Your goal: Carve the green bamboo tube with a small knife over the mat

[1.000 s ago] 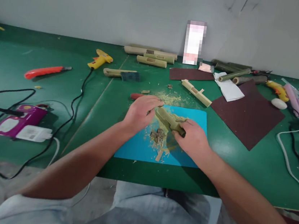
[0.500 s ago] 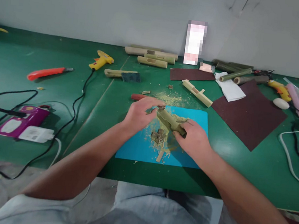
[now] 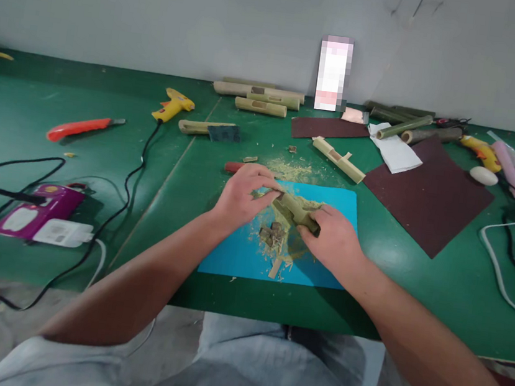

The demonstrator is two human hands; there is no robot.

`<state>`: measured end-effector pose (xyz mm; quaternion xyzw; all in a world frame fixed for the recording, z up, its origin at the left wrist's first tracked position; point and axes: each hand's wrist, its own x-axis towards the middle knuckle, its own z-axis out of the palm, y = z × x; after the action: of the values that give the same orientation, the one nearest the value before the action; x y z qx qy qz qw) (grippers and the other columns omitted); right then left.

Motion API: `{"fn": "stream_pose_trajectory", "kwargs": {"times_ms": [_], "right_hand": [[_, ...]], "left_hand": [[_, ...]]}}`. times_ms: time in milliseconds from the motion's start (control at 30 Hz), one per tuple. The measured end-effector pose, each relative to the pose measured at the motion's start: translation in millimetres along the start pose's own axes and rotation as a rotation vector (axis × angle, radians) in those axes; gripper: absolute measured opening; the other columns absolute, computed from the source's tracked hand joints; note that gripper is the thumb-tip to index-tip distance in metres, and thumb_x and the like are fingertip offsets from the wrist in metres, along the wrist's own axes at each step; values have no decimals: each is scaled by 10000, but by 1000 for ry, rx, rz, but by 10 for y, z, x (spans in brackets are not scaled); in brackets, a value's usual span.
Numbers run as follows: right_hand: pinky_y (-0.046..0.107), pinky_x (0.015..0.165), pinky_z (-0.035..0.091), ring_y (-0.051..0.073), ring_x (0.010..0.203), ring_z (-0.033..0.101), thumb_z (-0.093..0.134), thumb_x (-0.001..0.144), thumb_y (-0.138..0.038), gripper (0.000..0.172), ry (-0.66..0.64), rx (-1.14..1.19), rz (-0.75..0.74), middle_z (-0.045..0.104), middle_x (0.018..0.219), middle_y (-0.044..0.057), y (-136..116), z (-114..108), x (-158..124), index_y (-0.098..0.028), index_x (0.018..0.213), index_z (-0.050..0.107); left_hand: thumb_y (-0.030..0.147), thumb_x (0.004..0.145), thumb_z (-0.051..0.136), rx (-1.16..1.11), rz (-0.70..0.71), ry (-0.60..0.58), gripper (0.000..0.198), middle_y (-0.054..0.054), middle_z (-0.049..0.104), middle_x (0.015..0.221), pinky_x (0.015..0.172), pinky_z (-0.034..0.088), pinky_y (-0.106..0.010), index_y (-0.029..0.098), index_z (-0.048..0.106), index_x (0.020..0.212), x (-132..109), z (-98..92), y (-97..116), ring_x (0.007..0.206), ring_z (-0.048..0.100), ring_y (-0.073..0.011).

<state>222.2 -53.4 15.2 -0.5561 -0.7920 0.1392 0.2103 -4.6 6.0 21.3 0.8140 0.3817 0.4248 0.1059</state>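
Note:
My right hand [image 3: 336, 237] is closed around the near right end of a green bamboo tube [image 3: 298, 210], which has an opening cut in its side. At the tube's far left end, my left hand [image 3: 245, 196] pinches a small brown piece that looks like folded sandpaper, mostly hidden by the fingers. The tube is tilted above a blue mat [image 3: 226, 258]. Beneath it lie yellowish dust, shavings, a few brown lumps [image 3: 272, 233] and a flat bamboo sliver [image 3: 275, 266]. A red handle [image 3: 233, 167] shows just behind my left hand.
On the green table, a cut bamboo tube [image 3: 338, 160] lies beyond the mat. Dark brown sheets [image 3: 430, 195] are to the right. A red-handled knife [image 3: 80, 128], a yellow glue gun [image 3: 173, 106] and a purple power strip [image 3: 39, 210] with looping cords occupy the left.
My left hand's fingers have come down over the tube's far end, covering more of the small brown piece. The right hand keeps its hold, almost unmoved.

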Motion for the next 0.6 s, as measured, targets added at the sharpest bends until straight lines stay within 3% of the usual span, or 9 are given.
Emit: {"fn": "stream_pose_trajectory", "kwargs": {"times_ms": [133,300,467,600], "right_hand": [[354,740,451,229,885,577,657,855,-265,128,2,1,-5,629,878,81,1,1,-2,-210,756,600],[357,739,452,232,883,572,656,858,-272,132,13,0,-21,630,882,84,7,4,-4,-212,756,596],[351,735,447,222,862,566,658,853,-263,142,13,4,-17,617,861,71,-1,-5,-5,-214,744,583],[351,752,450,222,875,569,657,858,-260,130,12,4,-18,621,876,74,-7,-12,-10,-209,758,591]], "left_hand": [[210,888,651,-34,-172,-31,84,-45,740,945,833,567,-329,194,726,922,-26,12,37,895,686,-183],[200,833,688,-60,-352,48,183,-18,715,876,692,542,-249,184,649,1012,-60,45,7,777,673,-143],[202,834,668,-44,-335,-3,76,-8,681,852,646,507,-229,179,614,882,-67,52,-15,704,625,-114],[221,887,611,-35,-288,-70,105,-23,717,882,690,525,-238,181,682,953,-66,39,-3,761,652,-133]]}}
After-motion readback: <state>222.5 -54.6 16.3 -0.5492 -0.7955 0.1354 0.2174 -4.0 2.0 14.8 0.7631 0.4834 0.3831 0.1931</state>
